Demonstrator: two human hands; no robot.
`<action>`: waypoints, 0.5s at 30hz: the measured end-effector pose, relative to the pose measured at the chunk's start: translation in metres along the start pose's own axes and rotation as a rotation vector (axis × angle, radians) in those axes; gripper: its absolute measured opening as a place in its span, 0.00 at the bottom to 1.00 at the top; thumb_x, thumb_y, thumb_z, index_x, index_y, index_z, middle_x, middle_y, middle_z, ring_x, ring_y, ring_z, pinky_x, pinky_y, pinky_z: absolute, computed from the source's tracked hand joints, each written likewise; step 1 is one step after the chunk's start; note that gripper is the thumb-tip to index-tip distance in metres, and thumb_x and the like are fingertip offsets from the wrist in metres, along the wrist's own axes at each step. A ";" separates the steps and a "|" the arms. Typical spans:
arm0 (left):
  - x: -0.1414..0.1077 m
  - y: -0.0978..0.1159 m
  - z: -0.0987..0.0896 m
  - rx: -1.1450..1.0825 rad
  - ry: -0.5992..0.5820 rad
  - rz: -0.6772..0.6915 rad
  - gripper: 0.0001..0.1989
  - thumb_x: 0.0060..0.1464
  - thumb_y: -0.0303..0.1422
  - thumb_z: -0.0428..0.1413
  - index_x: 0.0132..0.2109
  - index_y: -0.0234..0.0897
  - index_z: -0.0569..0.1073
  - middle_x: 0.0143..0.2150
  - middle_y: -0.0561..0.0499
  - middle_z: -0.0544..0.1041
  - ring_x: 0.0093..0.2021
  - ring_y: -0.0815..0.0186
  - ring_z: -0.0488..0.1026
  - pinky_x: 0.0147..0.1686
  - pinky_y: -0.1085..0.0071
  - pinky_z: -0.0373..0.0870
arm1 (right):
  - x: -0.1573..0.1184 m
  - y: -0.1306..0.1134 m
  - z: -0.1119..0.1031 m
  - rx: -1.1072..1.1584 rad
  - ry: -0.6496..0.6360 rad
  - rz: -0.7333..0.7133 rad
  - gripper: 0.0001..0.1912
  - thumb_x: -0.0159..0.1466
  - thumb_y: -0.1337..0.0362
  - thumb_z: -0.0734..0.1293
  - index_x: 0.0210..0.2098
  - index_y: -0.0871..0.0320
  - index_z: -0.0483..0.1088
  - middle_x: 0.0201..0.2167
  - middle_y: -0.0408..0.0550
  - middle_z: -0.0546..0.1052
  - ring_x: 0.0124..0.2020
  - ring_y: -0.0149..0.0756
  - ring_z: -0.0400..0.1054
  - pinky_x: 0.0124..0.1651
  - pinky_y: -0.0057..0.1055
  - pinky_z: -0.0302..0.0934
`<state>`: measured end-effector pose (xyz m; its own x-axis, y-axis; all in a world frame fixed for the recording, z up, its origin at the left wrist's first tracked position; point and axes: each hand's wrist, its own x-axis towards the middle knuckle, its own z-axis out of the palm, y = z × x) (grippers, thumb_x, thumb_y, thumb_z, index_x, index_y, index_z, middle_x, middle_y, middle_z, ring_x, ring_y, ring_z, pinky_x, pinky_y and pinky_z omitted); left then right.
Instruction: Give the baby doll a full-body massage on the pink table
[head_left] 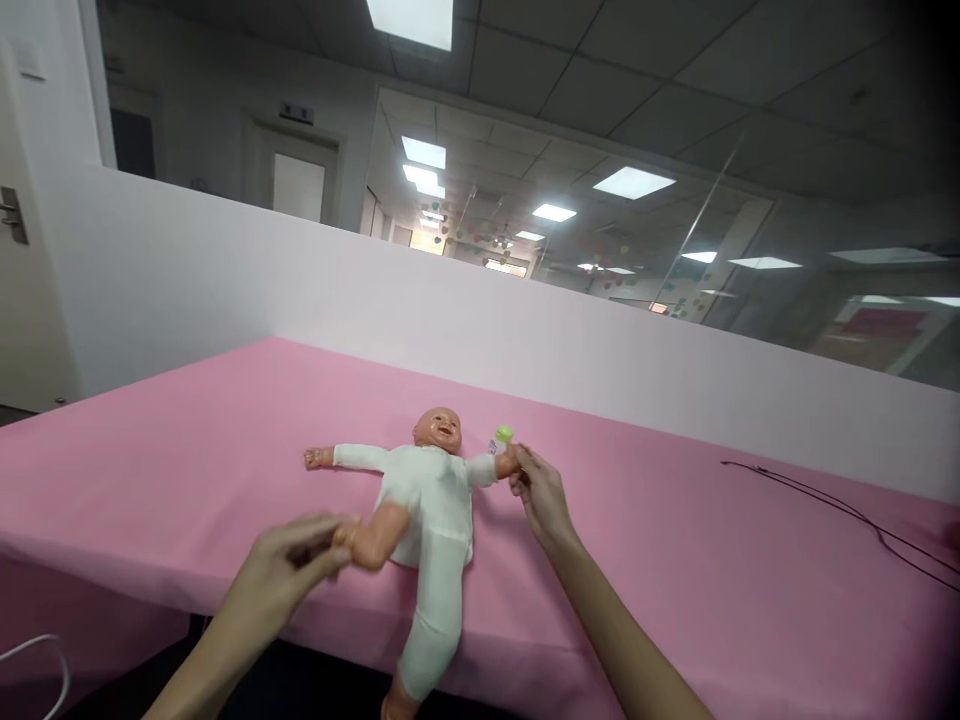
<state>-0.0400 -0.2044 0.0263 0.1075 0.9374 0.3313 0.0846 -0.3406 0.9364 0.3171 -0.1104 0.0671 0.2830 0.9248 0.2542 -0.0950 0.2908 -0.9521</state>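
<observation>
A baby doll (439, 490) with a bare plastic head and a white cloth body lies face up on the pink-covered table (225, 430). My left hand (300, 560) pinches the foot of its bent leg, which is raised toward the left. The doll's other leg is stretched over the table's front edge. My right hand (538, 485) has its fingers closed on the doll's hand at the right. The doll's other arm reaches out to the left, untouched. Just beyond my right hand stands a small bottle with a green cap (504, 434), partly hidden.
A thin dark cable (840, 508) lies across the right of the table. A low white wall (525, 340) with glass above it runs along the back. A white cord (56, 650) hangs at the lower left, and a door is at the far left.
</observation>
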 end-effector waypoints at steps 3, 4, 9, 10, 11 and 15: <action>0.050 0.005 0.027 -0.083 0.071 0.009 0.18 0.54 0.48 0.66 0.36 0.36 0.85 0.31 0.47 0.80 0.34 0.59 0.75 0.36 0.68 0.75 | -0.025 0.007 0.026 -0.286 -0.264 -0.080 0.21 0.60 0.46 0.76 0.38 0.58 0.82 0.24 0.45 0.76 0.21 0.32 0.65 0.22 0.28 0.59; 0.060 0.002 0.036 -0.133 0.058 0.006 0.19 0.53 0.49 0.67 0.38 0.35 0.86 0.33 0.46 0.82 0.36 0.57 0.77 0.38 0.66 0.76 | -0.031 0.011 0.031 -0.338 -0.317 -0.116 0.20 0.60 0.45 0.76 0.37 0.58 0.82 0.29 0.47 0.79 0.24 0.33 0.69 0.24 0.29 0.61; 0.032 -0.014 0.050 -0.152 0.037 -0.035 0.23 0.52 0.49 0.67 0.47 0.36 0.86 0.43 0.43 0.85 0.41 0.52 0.81 0.42 0.64 0.78 | -0.021 0.014 0.014 -0.286 -0.218 -0.076 0.23 0.62 0.43 0.74 0.40 0.58 0.81 0.21 0.42 0.73 0.19 0.31 0.62 0.20 0.28 0.55; 0.015 -0.017 0.044 -0.108 0.035 -0.036 0.22 0.53 0.50 0.66 0.47 0.37 0.86 0.41 0.43 0.85 0.39 0.53 0.80 0.39 0.65 0.78 | -0.013 0.011 0.004 -0.227 -0.149 -0.063 0.22 0.62 0.44 0.75 0.39 0.59 0.81 0.18 0.40 0.70 0.18 0.30 0.60 0.20 0.27 0.54; -0.005 -0.020 0.035 -0.056 0.009 -0.030 0.21 0.55 0.50 0.66 0.46 0.39 0.87 0.39 0.44 0.84 0.37 0.55 0.79 0.36 0.67 0.76 | -0.005 0.009 -0.007 -0.152 -0.072 -0.057 0.20 0.61 0.46 0.76 0.37 0.59 0.80 0.18 0.39 0.69 0.18 0.29 0.59 0.21 0.27 0.56; -0.070 -0.047 -0.010 0.126 -0.275 -0.029 0.16 0.56 0.50 0.64 0.42 0.44 0.87 0.30 0.48 0.78 0.30 0.60 0.75 0.31 0.72 0.72 | 0.018 0.012 -0.038 0.158 0.190 0.170 0.08 0.59 0.63 0.78 0.30 0.58 0.77 0.23 0.41 0.72 0.20 0.26 0.60 0.22 0.23 0.61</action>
<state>-0.0612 -0.2533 -0.0402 0.3656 0.8979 0.2450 0.2118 -0.3366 0.9175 0.3570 -0.0992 0.0545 0.4221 0.9055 0.0428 -0.2998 0.1840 -0.9361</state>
